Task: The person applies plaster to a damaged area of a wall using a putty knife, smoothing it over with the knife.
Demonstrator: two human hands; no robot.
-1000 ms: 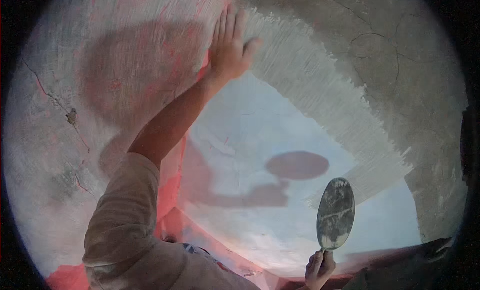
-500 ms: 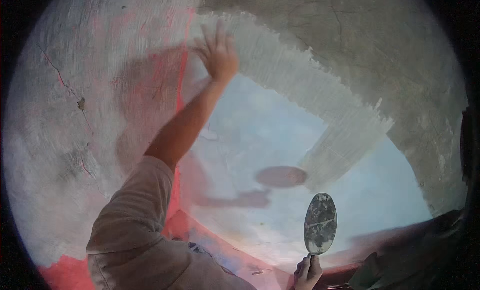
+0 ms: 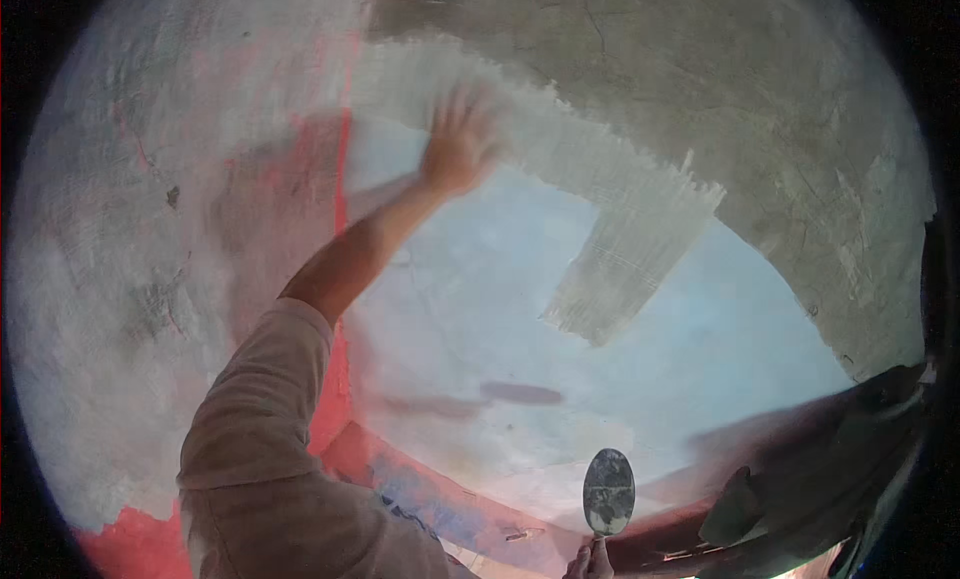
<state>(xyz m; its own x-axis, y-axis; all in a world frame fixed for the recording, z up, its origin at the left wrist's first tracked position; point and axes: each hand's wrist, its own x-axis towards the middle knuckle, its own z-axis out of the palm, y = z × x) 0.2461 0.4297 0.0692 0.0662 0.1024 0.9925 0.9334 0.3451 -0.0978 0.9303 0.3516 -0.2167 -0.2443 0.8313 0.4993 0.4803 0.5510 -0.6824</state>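
Your left hand (image 3: 458,147) is raised high on a bare forearm, its fingers spread and the palm laid flat against the wall, holding nothing; it is blurred, so the fingertips are hard to make out; it rests right at the edge where the rough whitish band of fresh plaster (image 3: 610,194) meets the smooth pale-blue patch (image 3: 600,359) below it. Your beige sleeve (image 3: 262,419) fills the lower left of the view, the arm running up from it to the hand.

Your right hand (image 3: 590,562) sits at the very bottom edge, only partly in view, curled closed around the handle of an oval trowel (image 3: 608,492); the blade stands upright above the fist, grey and smeared, clear of the wall's plaster band and well apart from your left hand.

The plaster band sweeps from above your left hand down to the right and ends in a ragged tongue over the blue patch; beyond it lies bare grey cracked surface (image 3: 760,109); a red stripe (image 3: 342,239) runs down just left of your forearm; dark folded sheeting (image 3: 820,479) lies at the lower right.
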